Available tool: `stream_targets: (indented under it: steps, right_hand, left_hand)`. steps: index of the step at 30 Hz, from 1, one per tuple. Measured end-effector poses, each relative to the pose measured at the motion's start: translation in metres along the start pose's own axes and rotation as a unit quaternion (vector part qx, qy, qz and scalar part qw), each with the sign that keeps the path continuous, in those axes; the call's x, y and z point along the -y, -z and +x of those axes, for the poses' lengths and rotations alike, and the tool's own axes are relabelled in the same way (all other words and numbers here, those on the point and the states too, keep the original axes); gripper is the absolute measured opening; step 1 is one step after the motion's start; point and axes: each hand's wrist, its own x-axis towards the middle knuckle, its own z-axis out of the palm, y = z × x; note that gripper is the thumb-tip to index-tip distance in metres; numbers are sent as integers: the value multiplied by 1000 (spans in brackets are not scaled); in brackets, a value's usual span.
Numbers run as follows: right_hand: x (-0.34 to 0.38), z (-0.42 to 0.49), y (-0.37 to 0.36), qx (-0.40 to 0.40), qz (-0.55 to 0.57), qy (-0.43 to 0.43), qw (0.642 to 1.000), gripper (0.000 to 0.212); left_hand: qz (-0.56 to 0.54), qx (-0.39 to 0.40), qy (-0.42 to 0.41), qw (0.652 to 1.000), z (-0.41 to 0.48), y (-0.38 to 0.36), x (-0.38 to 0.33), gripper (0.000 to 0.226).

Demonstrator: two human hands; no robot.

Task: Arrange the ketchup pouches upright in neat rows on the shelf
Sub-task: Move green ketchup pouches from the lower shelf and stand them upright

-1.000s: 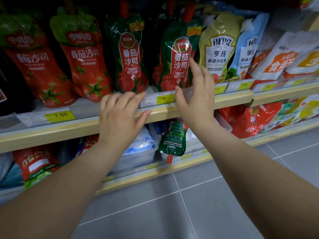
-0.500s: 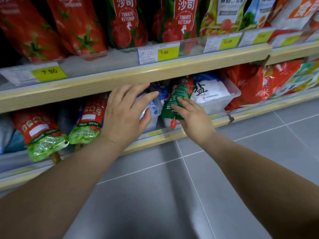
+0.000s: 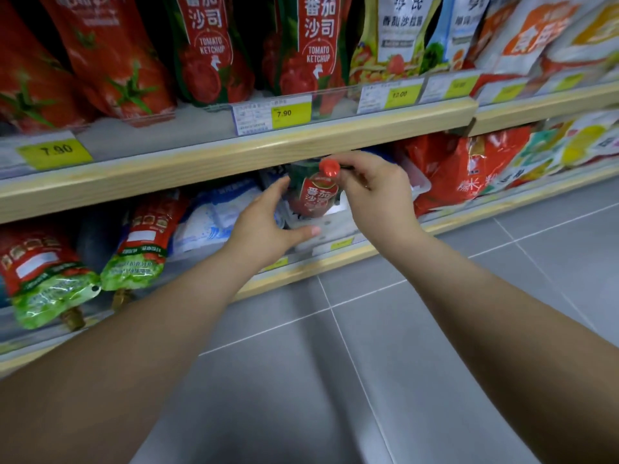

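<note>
A green and red ketchup pouch [image 3: 313,192] with a red cap stands upright in front of the lower shelf, cap up. My right hand [image 3: 375,192] grips it near the cap and right side. My left hand [image 3: 264,226] is spread open just left of and below the pouch, thumb under it, fingers near its left edge. On the upper shelf [image 3: 254,155], two matching green ketchup pouches [image 3: 207,51] stand upright beside larger red tomato pouches [image 3: 110,61]. Two red pouches [image 3: 147,239] lie upside down at the lower left, spouts pointing out.
White and blue bags [image 3: 217,216] and a clear plastic bin [image 3: 335,226] sit behind my hands on the lower shelf. Red and colourful bags [image 3: 469,169] fill its right side. Salad dressing pouches [image 3: 398,35] stand at the upper right. Grey floor tiles [image 3: 335,363] lie below.
My right hand took the upside-down green pouch from the lower shelf and turned it cap up. My left hand moved right, toward the pouch. The view dropped slightly.
</note>
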Motion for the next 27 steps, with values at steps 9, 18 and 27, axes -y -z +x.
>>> stream_targets:
  steps: [9,18,27]
  right_hand:
    - [43,38,6,2,194,-62,979,19]
    - [63,57,-10,-125,231,-38,964,24]
    - [34,60,-41,-120,-167,117,972,18]
  left_hand:
    - [-122,18,-1,992,-9,30,-16,54]
    - [-193,-75,-75,976,-22,73,-42,38]
    - [-66,-281,-246,925,-3,102,-55,35]
